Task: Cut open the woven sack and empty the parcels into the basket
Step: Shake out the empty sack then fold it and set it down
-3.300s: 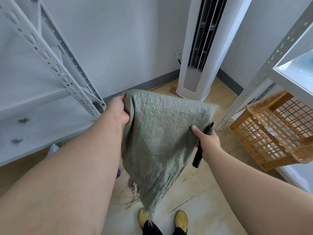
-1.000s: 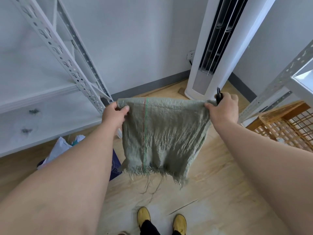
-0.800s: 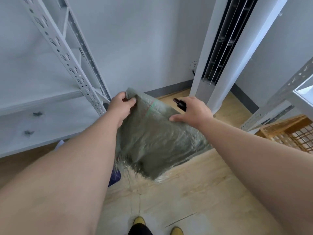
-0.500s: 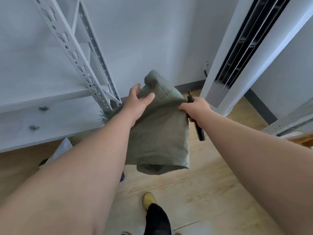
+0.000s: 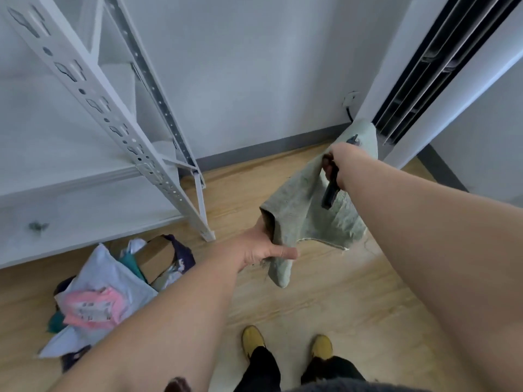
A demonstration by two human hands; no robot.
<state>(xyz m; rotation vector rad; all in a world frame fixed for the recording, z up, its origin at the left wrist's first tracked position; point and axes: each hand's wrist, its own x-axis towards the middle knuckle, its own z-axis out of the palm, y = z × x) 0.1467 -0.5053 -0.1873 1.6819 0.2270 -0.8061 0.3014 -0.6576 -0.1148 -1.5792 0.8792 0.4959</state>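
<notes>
The woven sack [image 5: 305, 205] hangs limp over the floor, left hand [image 5: 260, 250] pinching its lower corner, right hand [image 5: 339, 162] clutching top edge and black cutter [image 5: 329, 193]. Fold it corner to corner, blade turned outward.

Counts. One woven sack [image 5: 308, 210], folded and limp. One black knife [image 5: 330, 190]. Two hands: left hand [image 5: 261, 246], right hand [image 5: 341, 162]. Two yellow shoes [image 5: 252, 339]. One white shelving rack [image 5: 119, 120]. One standing air conditioner [image 5: 418, 66]. Parcels [image 5: 104, 301] heaped on floor: perhaps six, overlapping, edges blurred.
</notes>
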